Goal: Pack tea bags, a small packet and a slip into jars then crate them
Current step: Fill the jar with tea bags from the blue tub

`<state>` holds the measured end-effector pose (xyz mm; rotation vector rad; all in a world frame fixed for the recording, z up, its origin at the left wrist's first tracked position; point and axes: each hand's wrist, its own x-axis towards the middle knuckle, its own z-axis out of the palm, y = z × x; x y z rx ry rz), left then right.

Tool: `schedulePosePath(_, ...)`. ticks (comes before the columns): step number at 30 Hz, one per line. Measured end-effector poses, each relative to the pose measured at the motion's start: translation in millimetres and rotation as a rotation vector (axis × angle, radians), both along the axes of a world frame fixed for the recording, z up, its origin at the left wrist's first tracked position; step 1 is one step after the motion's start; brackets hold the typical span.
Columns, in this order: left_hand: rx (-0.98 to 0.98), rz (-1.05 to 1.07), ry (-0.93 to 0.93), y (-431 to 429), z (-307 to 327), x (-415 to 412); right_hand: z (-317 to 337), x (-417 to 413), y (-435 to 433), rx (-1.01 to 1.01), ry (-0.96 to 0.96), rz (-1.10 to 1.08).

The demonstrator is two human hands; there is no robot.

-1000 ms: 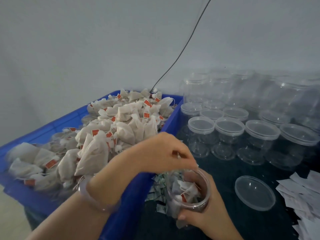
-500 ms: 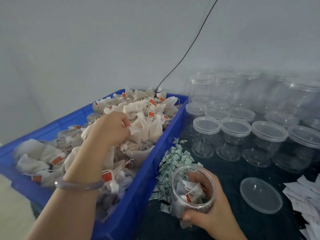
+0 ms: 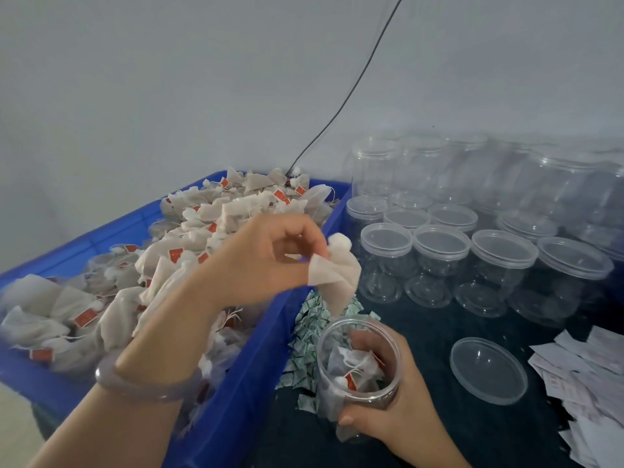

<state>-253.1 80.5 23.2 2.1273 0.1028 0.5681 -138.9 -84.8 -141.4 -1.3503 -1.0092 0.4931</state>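
Pinching a tea bag (image 3: 337, 271) between left hand (image 3: 260, 261) fingers (image 3: 310, 236) just above the jar (image 3: 358, 366) — gripping that jar with curled right hand (image 3: 401, 410) fingers.

soft, even, dim light; faint shadows. motion blur smears the edges, and the wide lens bends them.

In crate (image 3: 256, 366) at left, tea bags (image 3: 202, 238). Right of it, packets (image 3: 304, 332) on counter (image 3: 422, 325), then jar (image 3: 337, 383), slips (image 3: 580, 376). Behind these, lidded jars (image 3: 439, 258)
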Motion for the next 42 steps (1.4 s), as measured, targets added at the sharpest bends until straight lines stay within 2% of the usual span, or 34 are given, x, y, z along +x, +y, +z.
schedulePosePath(5, 0.49, -0.192, 0.242, -31, -13, 15, 4, 0, 1, -0.003, -0.003, 0.021)
schedulePosePath(8, 0.654, -0.258, 0.37, -38, -20, 21, 4, 1, 0, 0.017, -0.003, 0.046)
schedulePosePath(16, 0.849, -0.243, 0.479, -46, -32, 28, -4, 4, 0, -0.019, -0.019, 0.017)
schedulePosePath(20, 0.837, -0.317, 0.666, -48, -38, 34, -8, 10, 6, -0.141, -0.065, 0.068)
schedulePosePath(22, 0.824, -0.311, 0.73, -48, -44, 39, -9, 10, 5, -0.137, -0.093, 0.072)
schedulePosePath(24, 0.753, -0.3, 0.737, -48, -43, 40, -5, 6, 1, -0.067, -0.073, 0.039)
schedulePosePath(26, 0.672, -0.288, 0.614, -44, -32, 34, 1, 2, 2, 0.026, -0.062, 0.025)
schedulePosePath(28, 0.561, -0.133, 0.378, -31, -21, 28, 4, 0, 3, 0.082, -0.107, 0.029)
schedulePosePath(31, 0.496, 0.395, 0.104, 12, -16, 27, 2, 0, 0, 0.051, -0.067, 0.016)
schedulePosePath(34, 0.447, 0.786, 0.176, 55, -23, 23, -2, 1, -1, 0.014, -0.1, 0.011)
schedulePosePath(36, 0.355, 0.866, 0.231, 72, -34, 20, -5, 2, -1, 0.012, -0.095, 0.003)
schedulePosePath(39, 0.232, 0.866, 0.201, 79, -44, 21, -4, 1, -2, 0.018, -0.088, 0.014)
schedulePosePath(42, 0.282, 0.875, 0.245, 80, -46, 26, -1, -1, -2, 0.021, -0.06, 0.024)
